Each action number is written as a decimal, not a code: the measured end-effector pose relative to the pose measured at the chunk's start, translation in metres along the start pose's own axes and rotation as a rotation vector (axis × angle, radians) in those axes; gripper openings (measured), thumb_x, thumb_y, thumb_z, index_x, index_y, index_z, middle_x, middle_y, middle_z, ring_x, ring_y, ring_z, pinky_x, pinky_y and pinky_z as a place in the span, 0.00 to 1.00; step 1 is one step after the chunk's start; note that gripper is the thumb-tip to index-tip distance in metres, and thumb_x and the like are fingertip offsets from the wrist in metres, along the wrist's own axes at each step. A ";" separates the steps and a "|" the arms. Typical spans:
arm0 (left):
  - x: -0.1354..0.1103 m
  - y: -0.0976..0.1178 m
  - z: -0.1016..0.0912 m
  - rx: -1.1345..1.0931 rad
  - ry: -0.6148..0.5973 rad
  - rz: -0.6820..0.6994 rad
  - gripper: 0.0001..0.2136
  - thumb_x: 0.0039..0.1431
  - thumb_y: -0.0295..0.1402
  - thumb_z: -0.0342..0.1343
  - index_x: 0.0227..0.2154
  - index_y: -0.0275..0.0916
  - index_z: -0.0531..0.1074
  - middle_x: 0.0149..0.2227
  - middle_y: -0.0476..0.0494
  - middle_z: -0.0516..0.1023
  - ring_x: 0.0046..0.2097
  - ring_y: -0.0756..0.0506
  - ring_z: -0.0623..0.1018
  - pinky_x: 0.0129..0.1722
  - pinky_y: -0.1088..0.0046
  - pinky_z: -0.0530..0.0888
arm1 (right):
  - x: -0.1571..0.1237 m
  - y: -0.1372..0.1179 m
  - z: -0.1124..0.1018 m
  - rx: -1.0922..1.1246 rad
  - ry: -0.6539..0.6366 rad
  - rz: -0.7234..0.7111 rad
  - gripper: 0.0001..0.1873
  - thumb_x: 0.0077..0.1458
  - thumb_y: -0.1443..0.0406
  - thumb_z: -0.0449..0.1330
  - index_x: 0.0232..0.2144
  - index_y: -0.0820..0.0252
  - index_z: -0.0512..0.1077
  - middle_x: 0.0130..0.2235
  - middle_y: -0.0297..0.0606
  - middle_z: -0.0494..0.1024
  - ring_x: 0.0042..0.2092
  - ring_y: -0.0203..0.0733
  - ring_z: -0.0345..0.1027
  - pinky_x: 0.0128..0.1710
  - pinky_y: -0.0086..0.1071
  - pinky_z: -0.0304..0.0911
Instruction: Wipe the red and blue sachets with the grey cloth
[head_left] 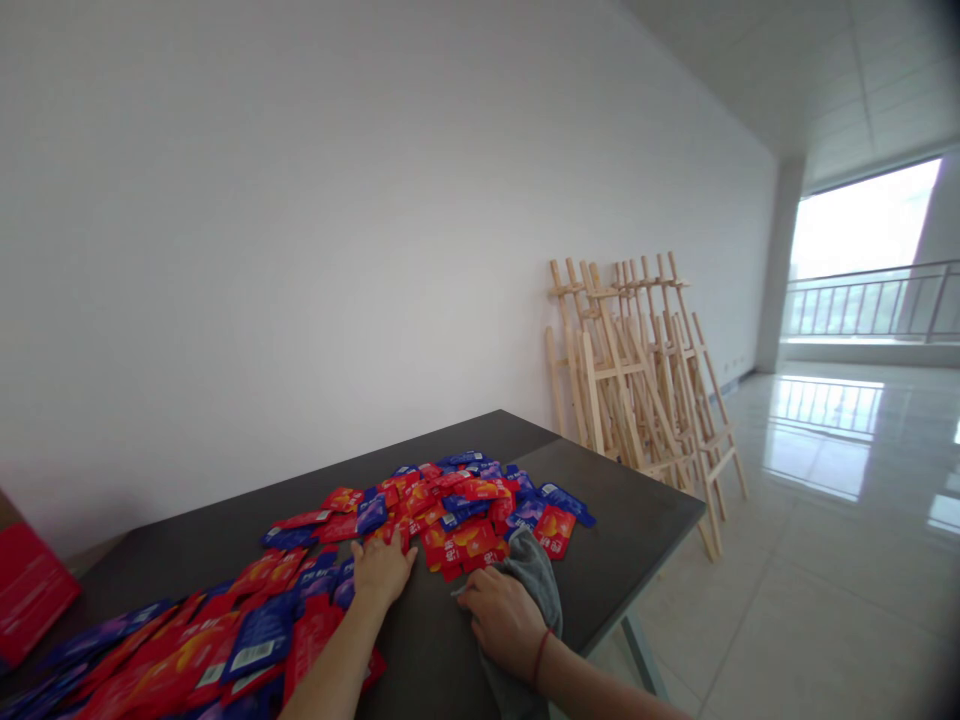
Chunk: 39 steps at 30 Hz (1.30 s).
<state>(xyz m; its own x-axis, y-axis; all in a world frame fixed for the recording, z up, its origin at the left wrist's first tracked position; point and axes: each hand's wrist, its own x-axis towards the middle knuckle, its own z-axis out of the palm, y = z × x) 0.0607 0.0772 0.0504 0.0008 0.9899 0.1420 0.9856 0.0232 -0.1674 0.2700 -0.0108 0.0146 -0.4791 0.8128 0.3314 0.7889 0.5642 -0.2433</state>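
Note:
My left hand point(383, 567) lies palm down, its fingers apart, with the tips touching the near edge of a heap of red and blue packets point(459, 492). My right hand point(504, 612) is closed on a grey cloth point(541, 578), which bunches beside the fingers and trails down toward the table's near edge. Just beyond the cloth lies a red packet point(556, 530) with an orange fruit picture. A second, larger spread of red and blue packets point(264, 632) covers the near left, partly behind my left forearm.
The dark table point(630, 500) stands against a white wall, its right corner jutting over the tiled floor. A red box point(34, 590) is at the far left. Several wooden easels point(637, 370) lean against the wall behind the table. A railing point(862, 305) crosses the window at right.

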 end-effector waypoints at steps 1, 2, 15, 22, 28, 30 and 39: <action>-0.004 0.002 0.000 0.007 0.014 0.014 0.26 0.64 0.42 0.38 0.58 0.31 0.64 0.50 0.25 0.76 0.54 0.33 0.74 0.60 0.46 0.53 | 0.000 0.000 -0.001 -0.002 -0.005 0.000 0.15 0.56 0.69 0.54 0.44 0.57 0.75 0.44 0.39 0.74 0.46 0.45 0.65 0.45 0.34 0.60; -0.009 0.005 0.000 0.013 0.026 0.026 0.26 0.64 0.42 0.38 0.58 0.31 0.65 0.48 0.25 0.77 0.53 0.34 0.75 0.61 0.46 0.51 | 0.000 0.000 -0.001 -0.005 -0.010 0.000 0.15 0.56 0.69 0.54 0.44 0.57 0.75 0.44 0.40 0.74 0.47 0.45 0.65 0.45 0.34 0.60; -0.058 0.033 -0.007 0.069 0.109 0.125 0.21 0.62 0.32 0.42 0.54 0.29 0.69 0.41 0.29 0.81 0.47 0.36 0.79 0.63 0.47 0.50 | 0.001 0.000 -0.001 0.012 0.000 -0.008 0.15 0.56 0.70 0.54 0.43 0.58 0.75 0.44 0.40 0.74 0.47 0.45 0.65 0.46 0.34 0.60; -0.074 0.028 -0.018 0.060 0.084 0.244 0.19 0.59 0.19 0.39 0.39 0.29 0.76 0.37 0.32 0.82 0.42 0.39 0.81 0.52 0.56 0.67 | 0.000 -0.001 -0.003 0.013 -0.005 0.001 0.15 0.57 0.70 0.53 0.44 0.57 0.75 0.45 0.39 0.74 0.47 0.44 0.65 0.47 0.34 0.59; -0.087 0.018 -0.020 0.054 0.064 0.279 0.17 0.60 0.20 0.41 0.40 0.32 0.75 0.39 0.35 0.81 0.43 0.41 0.81 0.49 0.60 0.71 | 0.001 0.000 -0.003 0.020 -0.004 -0.012 0.15 0.57 0.69 0.53 0.44 0.58 0.75 0.45 0.39 0.74 0.47 0.44 0.65 0.48 0.34 0.59; -0.086 0.017 -0.019 0.062 0.064 0.268 0.16 0.61 0.21 0.41 0.42 0.33 0.74 0.40 0.35 0.81 0.43 0.41 0.81 0.46 0.62 0.73 | 0.001 0.000 -0.002 0.019 -0.008 -0.016 0.15 0.57 0.70 0.53 0.44 0.58 0.75 0.45 0.39 0.75 0.47 0.44 0.65 0.48 0.34 0.59; -0.107 0.015 -0.023 0.094 0.139 0.370 0.20 0.58 0.15 0.40 0.44 0.38 0.72 0.43 0.39 0.78 0.47 0.41 0.78 0.44 0.64 0.75 | 0.000 0.002 0.000 0.050 0.010 -0.032 0.15 0.55 0.69 0.55 0.44 0.58 0.75 0.46 0.39 0.75 0.48 0.45 0.65 0.49 0.34 0.60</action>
<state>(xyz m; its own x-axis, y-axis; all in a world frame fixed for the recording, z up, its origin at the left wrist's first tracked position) 0.0794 -0.0313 0.0551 0.3818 0.9057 0.1845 0.8947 -0.3120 -0.3196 0.2717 -0.0092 0.0145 -0.4997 0.7928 0.3489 0.7530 0.5967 -0.2773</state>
